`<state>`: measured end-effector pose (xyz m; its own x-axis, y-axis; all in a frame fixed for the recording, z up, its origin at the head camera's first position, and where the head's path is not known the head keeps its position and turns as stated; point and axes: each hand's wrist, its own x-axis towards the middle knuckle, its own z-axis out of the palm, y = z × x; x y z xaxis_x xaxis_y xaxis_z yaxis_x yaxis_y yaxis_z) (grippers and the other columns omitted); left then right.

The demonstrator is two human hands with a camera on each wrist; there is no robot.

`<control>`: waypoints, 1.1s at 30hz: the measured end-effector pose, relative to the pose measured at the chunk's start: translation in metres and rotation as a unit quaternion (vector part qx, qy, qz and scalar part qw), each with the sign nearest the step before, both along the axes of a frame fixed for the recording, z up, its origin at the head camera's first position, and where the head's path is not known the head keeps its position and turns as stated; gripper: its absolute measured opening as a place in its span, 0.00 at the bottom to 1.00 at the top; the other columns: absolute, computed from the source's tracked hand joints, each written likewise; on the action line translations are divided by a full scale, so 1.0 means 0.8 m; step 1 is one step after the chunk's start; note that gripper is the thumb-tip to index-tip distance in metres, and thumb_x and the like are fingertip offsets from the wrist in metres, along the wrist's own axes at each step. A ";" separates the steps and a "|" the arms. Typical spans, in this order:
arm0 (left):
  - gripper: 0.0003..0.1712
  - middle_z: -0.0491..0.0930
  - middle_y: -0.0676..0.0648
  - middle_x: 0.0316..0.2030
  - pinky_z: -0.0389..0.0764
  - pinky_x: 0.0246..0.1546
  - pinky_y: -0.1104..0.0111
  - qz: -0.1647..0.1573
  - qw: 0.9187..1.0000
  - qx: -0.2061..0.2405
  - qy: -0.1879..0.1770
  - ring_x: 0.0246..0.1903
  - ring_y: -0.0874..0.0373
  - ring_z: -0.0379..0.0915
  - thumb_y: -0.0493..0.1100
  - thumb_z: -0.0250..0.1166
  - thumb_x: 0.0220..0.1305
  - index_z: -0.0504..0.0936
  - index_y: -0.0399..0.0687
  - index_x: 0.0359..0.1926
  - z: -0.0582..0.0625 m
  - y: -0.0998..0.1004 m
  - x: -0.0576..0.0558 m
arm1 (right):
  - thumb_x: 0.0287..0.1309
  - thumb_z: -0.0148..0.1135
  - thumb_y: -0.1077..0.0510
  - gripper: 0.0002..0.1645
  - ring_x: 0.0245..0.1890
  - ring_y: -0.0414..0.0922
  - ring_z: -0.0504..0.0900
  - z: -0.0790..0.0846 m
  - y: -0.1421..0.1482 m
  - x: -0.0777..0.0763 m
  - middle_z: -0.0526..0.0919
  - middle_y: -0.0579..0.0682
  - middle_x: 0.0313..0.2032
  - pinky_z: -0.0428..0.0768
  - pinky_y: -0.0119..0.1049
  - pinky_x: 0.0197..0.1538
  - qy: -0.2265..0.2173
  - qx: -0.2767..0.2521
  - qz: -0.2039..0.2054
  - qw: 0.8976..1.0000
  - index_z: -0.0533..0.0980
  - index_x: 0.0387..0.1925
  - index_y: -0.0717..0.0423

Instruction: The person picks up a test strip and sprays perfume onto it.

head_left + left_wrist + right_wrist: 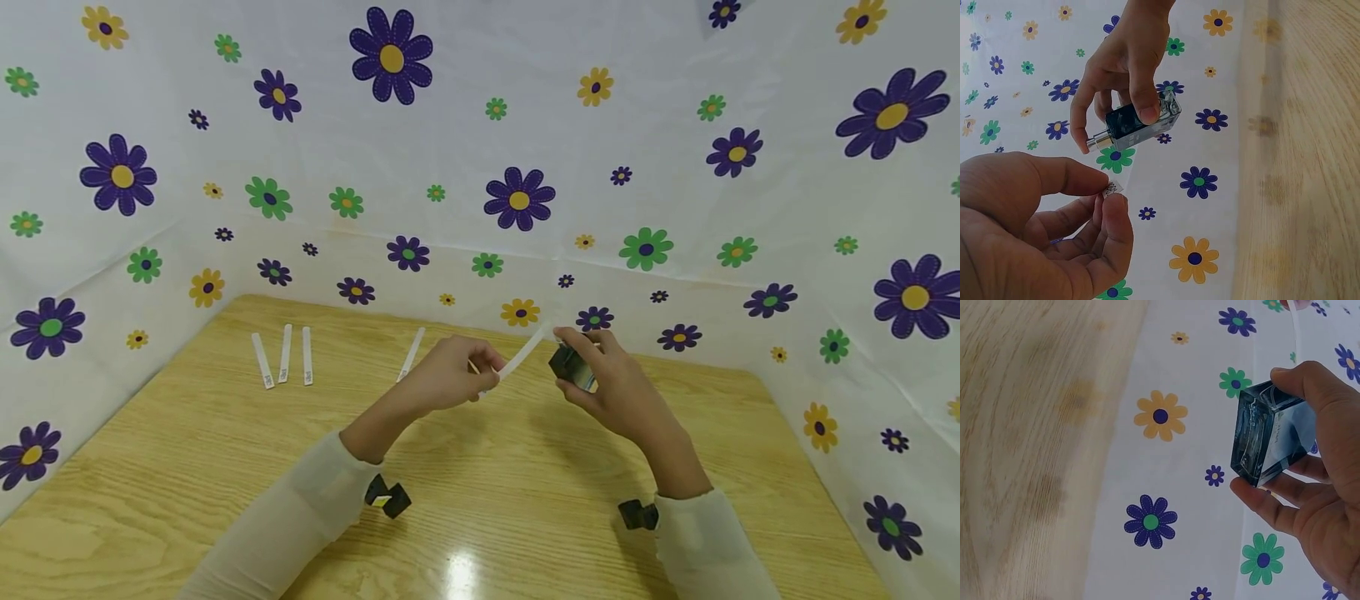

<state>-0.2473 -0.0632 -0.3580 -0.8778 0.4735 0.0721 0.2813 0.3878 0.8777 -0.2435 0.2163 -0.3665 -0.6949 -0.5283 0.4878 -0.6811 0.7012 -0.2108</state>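
Between thumb and fingertips, my left hand pinches a white paper scent strip by its printed end. The strip slants up and to the right, its far tip close to the spray nozzle. My right hand grips a dark blue glass perfume bottle, held tilted above the table. In the left wrist view the bottle's silver sprayer faces the left hand, with the right index fingertip on its top. The thumb and other fingers wrap the glass body.
Three white strips lie side by side at the table's back left. Another strip lies partly hidden behind the left hand. A flower-print cloth walls in the wooden table at the back and sides. Black cameras sit at both wrists.
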 end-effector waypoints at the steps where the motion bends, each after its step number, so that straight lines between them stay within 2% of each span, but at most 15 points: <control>1: 0.06 0.81 0.46 0.34 0.85 0.33 0.60 0.000 1.000 -0.001 -0.001 0.28 0.55 0.79 0.36 0.64 0.70 0.84 0.40 0.45 0.000 0.000 0.000 | 0.59 0.75 0.56 0.45 0.40 0.58 0.84 0.000 0.000 0.000 0.72 0.64 0.55 0.87 0.47 0.36 0.000 0.000 -0.001 1.000 0.64 0.74 0.46; 7: 0.06 0.81 0.46 0.34 0.84 0.31 0.65 0.001 1.000 -0.002 0.001 0.28 0.55 0.79 0.36 0.63 0.70 0.84 0.41 0.45 0.001 -0.001 0.003 | 0.60 0.75 0.56 0.44 0.42 0.59 0.84 0.004 0.000 0.003 0.72 0.65 0.56 0.87 0.49 0.37 -0.002 0.002 -0.006 1.000 0.63 0.74 0.45; 14: 0.06 0.81 0.46 0.34 0.86 0.35 0.56 0.003 1.000 -0.003 0.000 0.28 0.55 0.79 0.35 0.63 0.70 0.84 0.41 0.45 0.002 -0.001 0.003 | 0.60 0.75 0.56 0.44 0.42 0.60 0.84 0.005 0.000 0.004 0.72 0.67 0.56 0.88 0.50 0.38 -0.001 0.000 -0.015 1.000 0.64 0.73 0.46; 21: 0.06 0.81 0.46 0.35 0.86 0.35 0.58 0.004 1.000 -0.005 -0.003 0.29 0.55 0.79 0.36 0.63 0.71 0.84 0.41 0.46 0.003 -0.001 0.005 | 0.58 0.76 0.56 0.45 0.42 0.59 0.85 0.004 0.002 0.003 0.72 0.67 0.57 0.88 0.49 0.37 0.013 -0.002 -0.013 1.000 0.64 0.74 0.44; 26: 0.06 0.81 0.46 0.35 0.86 0.38 0.54 0.005 1.000 -0.003 -0.004 0.29 0.55 0.79 0.36 0.63 0.71 0.84 0.41 0.45 0.003 -0.001 0.005 | 0.58 0.76 0.56 0.46 0.40 0.57 0.85 0.004 0.002 0.003 0.73 0.65 0.56 0.88 0.46 0.35 0.019 0.000 -0.010 1.000 0.64 0.74 0.43; 29: 0.06 0.81 0.46 0.34 0.87 0.37 0.55 0.005 1.000 -0.002 -0.003 0.29 0.55 0.79 0.35 0.63 0.71 0.84 0.40 0.45 0.003 -0.001 0.005 | 0.58 0.76 0.56 0.46 0.39 0.56 0.84 0.004 0.002 0.003 0.73 0.64 0.56 0.88 0.46 0.35 0.015 0.001 -0.008 1.000 0.64 0.74 0.43; 33: 0.06 0.81 0.46 0.34 0.86 0.33 0.63 0.004 1.000 -0.001 -0.004 0.29 0.55 0.79 0.35 0.63 0.70 0.84 0.40 0.45 0.003 0.000 0.004 | 0.59 0.76 0.55 0.45 0.39 0.57 0.85 0.005 0.001 0.003 0.73 0.64 0.55 0.88 0.46 0.36 0.010 0.000 -0.005 1.000 0.64 0.74 0.44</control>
<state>-0.2442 -0.0635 -0.3557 -0.8823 0.4663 0.0643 0.2708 0.3911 0.8796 -0.2408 0.2174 -0.3626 -0.6903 -0.5216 0.5015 -0.6784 0.7075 -0.1980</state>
